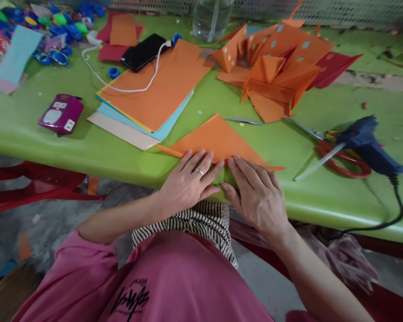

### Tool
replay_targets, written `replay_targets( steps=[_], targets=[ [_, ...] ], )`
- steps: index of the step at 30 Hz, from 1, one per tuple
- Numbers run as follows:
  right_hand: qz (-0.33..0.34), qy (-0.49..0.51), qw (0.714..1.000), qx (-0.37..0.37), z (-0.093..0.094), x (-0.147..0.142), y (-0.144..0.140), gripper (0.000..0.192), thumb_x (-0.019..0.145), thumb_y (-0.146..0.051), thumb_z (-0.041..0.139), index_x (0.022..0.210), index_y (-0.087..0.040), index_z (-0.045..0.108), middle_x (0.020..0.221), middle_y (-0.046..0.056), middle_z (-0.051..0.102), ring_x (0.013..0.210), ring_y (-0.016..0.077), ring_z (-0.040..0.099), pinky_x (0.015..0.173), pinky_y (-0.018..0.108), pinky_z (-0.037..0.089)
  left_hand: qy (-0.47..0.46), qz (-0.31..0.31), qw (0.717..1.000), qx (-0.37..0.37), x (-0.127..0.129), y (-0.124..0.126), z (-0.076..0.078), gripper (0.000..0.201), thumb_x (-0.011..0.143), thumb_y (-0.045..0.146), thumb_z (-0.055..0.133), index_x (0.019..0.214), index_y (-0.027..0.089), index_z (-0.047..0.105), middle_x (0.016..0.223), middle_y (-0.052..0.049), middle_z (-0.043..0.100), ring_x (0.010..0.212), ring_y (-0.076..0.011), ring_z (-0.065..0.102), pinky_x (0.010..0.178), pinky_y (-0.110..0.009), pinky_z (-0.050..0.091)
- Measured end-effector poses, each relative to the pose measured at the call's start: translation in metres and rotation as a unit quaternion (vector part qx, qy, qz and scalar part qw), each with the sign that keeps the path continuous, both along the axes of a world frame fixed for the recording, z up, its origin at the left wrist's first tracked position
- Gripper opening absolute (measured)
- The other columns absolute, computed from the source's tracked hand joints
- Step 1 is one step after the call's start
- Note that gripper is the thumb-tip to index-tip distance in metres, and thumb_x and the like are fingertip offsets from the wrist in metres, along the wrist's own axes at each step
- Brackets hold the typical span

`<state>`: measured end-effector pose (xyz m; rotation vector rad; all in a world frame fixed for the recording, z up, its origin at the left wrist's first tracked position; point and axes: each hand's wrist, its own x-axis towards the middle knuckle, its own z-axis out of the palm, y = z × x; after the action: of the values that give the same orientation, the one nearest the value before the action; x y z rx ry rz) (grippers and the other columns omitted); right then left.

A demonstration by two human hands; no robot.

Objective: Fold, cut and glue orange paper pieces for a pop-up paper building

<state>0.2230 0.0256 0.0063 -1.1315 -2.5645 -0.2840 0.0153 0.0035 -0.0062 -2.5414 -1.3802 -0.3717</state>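
An orange paper triangle (218,138) lies folded at the near edge of the green table (27,129). My left hand (188,181), with a ring on one finger, lies flat with its fingertips pressing the triangle's lower edge. My right hand (257,194) rests palm down beside it, fingers on the same edge. The two hands touch at the fingertips. Neither hand grips anything.
A stack of orange, blue and beige sheets (147,103) lies left of centre with a black phone (143,51) and white cable on it. Folded orange pieces (275,71), tweezers (243,120), red scissors (342,156), a blue glue gun (369,145), a purple device (61,114) and a glass jar (211,18) stand around.
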Motion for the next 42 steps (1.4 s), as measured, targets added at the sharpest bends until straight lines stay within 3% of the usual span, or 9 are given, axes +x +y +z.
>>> replay_targets(
  steps=[9, 13, 16, 19, 23, 28, 42],
  targets=[
    [-0.004, 0.012, 1.0, -0.011, -0.002, 0.0, -0.001, 0.06, 0.098, -0.037, 0.053, 0.151, -0.012, 0.042, 0.138, 0.017, 0.063, 0.122, 0.0306, 0.063, 0.098, 0.044, 0.05, 0.013, 0.066, 0.997, -0.025, 0.002, -0.012, 0.002, 0.067, 0.097, 0.057, 0.044, 0.156, 0.026, 0.034, 0.156, -0.018, 0.044, 0.141, -0.0404, 0.044, 0.115, -0.058, 0.036],
    [0.001, 0.021, 1.0, -0.013, -0.004, 0.0, -0.001, 0.062, 0.098, -0.037, 0.054, 0.152, -0.012, 0.04, 0.138, 0.017, 0.063, 0.122, 0.0306, 0.062, 0.098, 0.044, 0.05, 0.01, 0.072, 0.997, -0.012, 0.0, -0.012, 0.0, 0.07, 0.096, 0.061, 0.043, 0.155, 0.025, 0.035, 0.155, -0.018, 0.044, 0.14, -0.0394, 0.045, 0.115, -0.057, 0.037],
    [0.004, 0.019, 1.0, 0.006, -0.004, 0.0, -0.001, 0.06, 0.097, -0.037, 0.055, 0.15, -0.009, 0.043, 0.136, 0.018, 0.064, 0.121, 0.03, 0.063, 0.098, 0.043, 0.049, -0.012, 0.068, 0.998, 0.002, -0.01, -0.01, 0.003, 0.069, 0.096, 0.058, 0.047, 0.15, 0.016, 0.043, 0.149, -0.019, 0.051, 0.136, -0.037, 0.05, 0.115, -0.052, 0.038],
    [0.003, 0.018, 1.0, 0.009, -0.004, 0.0, -0.001, 0.059, 0.098, -0.036, 0.054, 0.149, -0.009, 0.044, 0.136, 0.017, 0.065, 0.122, 0.03, 0.062, 0.098, 0.042, 0.048, -0.034, 0.079, 0.996, 0.001, -0.031, -0.005, 0.011, 0.049, 0.1, 0.039, 0.051, 0.138, 0.009, 0.056, 0.134, -0.016, 0.064, 0.124, -0.0288, 0.059, 0.111, -0.044, 0.043],
    [0.003, 0.021, 1.0, 0.002, -0.004, 0.0, -0.001, 0.059, 0.098, -0.037, 0.052, 0.15, -0.01, 0.044, 0.137, 0.017, 0.064, 0.122, 0.0303, 0.061, 0.098, 0.043, 0.047, -0.126, 0.097, 0.987, -0.039, -0.062, 0.004, 0.025, 0.024, 0.101, 0.024, 0.048, 0.111, 0.02, 0.069, 0.107, -0.007, 0.073, 0.097, -0.019, 0.067, 0.091, -0.035, 0.053],
    [-0.005, 0.015, 1.0, -0.006, -0.004, 0.0, -0.001, 0.06, 0.099, -0.038, 0.051, 0.153, -0.014, 0.04, 0.139, 0.015, 0.063, 0.121, 0.0312, 0.062, 0.099, 0.045, 0.048, -0.179, 0.139, 0.969, -0.096, -0.078, 0.012, 0.034, 0.02, 0.099, 0.027, 0.05, 0.089, 0.019, 0.065, 0.093, -0.005, 0.07, 0.091, -0.0196, 0.063, 0.086, -0.035, 0.052],
    [-0.006, 0.016, 1.0, -0.019, -0.003, 0.0, -0.002, 0.062, 0.098, -0.037, 0.054, 0.153, -0.013, 0.039, 0.141, 0.016, 0.061, 0.124, 0.0308, 0.061, 0.102, 0.044, 0.047, -0.115, 0.171, 0.978, -0.019, -0.076, 0.011, 0.017, 0.014, 0.098, 0.029, 0.052, 0.087, 0.021, 0.053, 0.101, -0.008, 0.062, 0.096, -0.0237, 0.056, 0.092, -0.042, 0.047]
  ],
)
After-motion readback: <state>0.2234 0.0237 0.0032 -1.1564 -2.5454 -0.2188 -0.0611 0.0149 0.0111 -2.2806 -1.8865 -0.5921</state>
